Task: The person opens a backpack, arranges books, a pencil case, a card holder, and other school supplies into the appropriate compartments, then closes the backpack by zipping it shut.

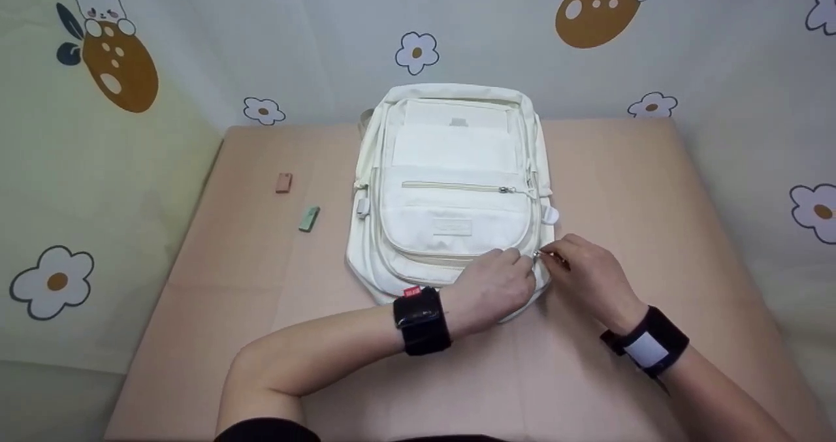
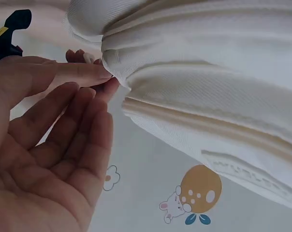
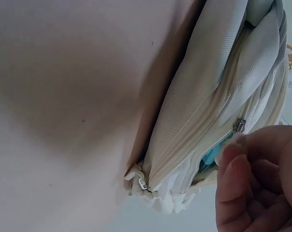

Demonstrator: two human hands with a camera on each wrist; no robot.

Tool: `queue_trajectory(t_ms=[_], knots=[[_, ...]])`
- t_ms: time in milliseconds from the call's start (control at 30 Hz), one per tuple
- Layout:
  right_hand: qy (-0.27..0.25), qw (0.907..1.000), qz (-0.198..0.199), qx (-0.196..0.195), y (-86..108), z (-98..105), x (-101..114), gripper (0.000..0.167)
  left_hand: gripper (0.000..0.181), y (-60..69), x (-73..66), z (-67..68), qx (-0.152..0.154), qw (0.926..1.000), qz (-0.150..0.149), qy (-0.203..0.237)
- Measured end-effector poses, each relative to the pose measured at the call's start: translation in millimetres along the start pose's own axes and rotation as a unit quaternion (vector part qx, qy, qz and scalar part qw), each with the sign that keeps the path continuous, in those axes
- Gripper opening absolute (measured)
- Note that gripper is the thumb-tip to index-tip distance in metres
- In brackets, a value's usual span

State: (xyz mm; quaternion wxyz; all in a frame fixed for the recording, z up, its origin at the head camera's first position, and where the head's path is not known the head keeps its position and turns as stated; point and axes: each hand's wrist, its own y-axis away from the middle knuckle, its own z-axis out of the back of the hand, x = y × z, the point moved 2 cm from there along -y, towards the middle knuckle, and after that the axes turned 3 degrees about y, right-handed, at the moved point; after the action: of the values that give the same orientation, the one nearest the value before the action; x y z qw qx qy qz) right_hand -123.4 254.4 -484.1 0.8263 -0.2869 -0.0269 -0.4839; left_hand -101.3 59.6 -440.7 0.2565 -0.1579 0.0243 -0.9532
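- Bench: pale pink-beige surface, faint crease lines.
- Pink block: small, on bench, left side.
- Green block: small, slanted; near the pink block, apart from it, nearer the person and further right.
- Cloth: pale, behind bench and along both sides.
- Prints on cloth: outlined white flowers, brown centres; rabbits above spotted brown fruit.

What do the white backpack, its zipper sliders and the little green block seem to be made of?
Backpack: likely woven fabric, matte; fine ribbing and soft creases show up close.
Zipper sliders: probably metal, given their silvery glint.
Green block: smooth-looking with straight edges, perhaps plastic or painted wood, but too small to tell.
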Motion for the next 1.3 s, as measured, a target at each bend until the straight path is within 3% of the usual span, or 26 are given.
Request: queue_trajectory(t_ms=[100, 267, 400, 767, 1133, 1300], knots=[[-0.006, 1.0000, -0.001, -0.002, 0.9, 0, 0, 0.018, 0.017, -8.3, -3.8, -8.1, 0.016, 0.9995, 0.023, -0.014], [-0.009, 0.9998, 0.009, -0.017, 0.5, 3, 0, 0.019, 0.016, -15.5, -4.1, -19.6, 0.014, 0.9973, 0.060, -0.041], [-0.001, 0.9996, 0.023, -0.018, -2.0, 5, 2, 0.020, 0.014, -16.2, -0.5, -21.9, 0.015, 0.9968, 0.074, -0.027], [0.012, 0.9994, 0.030, -0.008, -8.5, 7, -9, 0.019, 0.011, -17.8, 5.1, -18.9, 0.031, 0.9971, 0.069, 0.009], [0.020, 0.9995, 0.009, -0.021, -36.8, 4, -33, 0.007, 0.012, -15.3, 7.4, -19.5, 0.016, 0.9975, 0.063, 0.028], [0.028, 0.9991, 0.004, -0.031, -48.0, 1, -39, 0.005, 0.011, -15.0, 7.7, -18.9, 0.028, 0.9961, 0.067, 0.050]])
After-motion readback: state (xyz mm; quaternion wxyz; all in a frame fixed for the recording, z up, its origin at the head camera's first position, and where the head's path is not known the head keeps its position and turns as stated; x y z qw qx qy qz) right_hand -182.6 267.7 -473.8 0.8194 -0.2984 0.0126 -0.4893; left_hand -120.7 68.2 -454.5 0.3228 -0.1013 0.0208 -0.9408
